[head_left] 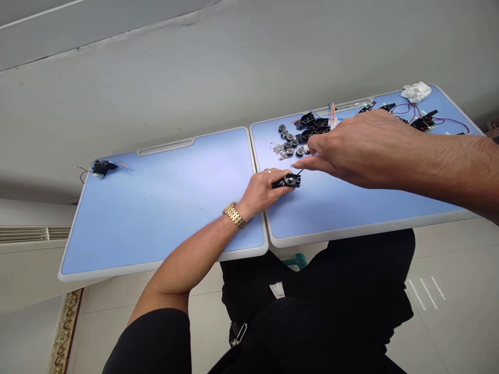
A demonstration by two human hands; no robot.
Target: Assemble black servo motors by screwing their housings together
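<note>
My left hand (265,191), with a gold watch on its wrist, is closed around a small black plastic housing (278,183). A round metal-centred part sits in that housing, facing up. My right hand (335,150) reaches in from the right, its fingers pinched on a screwdriver. The screwdriver's thin dark shaft (300,172) slants down to the open end of the housing; the hand hides most of its handle. Just beyond my hands lie loose screws (279,150), several round black-and-silver parts (289,137) and more black housings (306,120).
Two blue tabletops (163,208) stand side by side with a narrow gap between them. A black assembly with wires (102,168) lies at the far left. Wired black parts (424,122) and a crumpled white wrapper (416,92) are at the right. A grey wall (195,78) rises behind.
</note>
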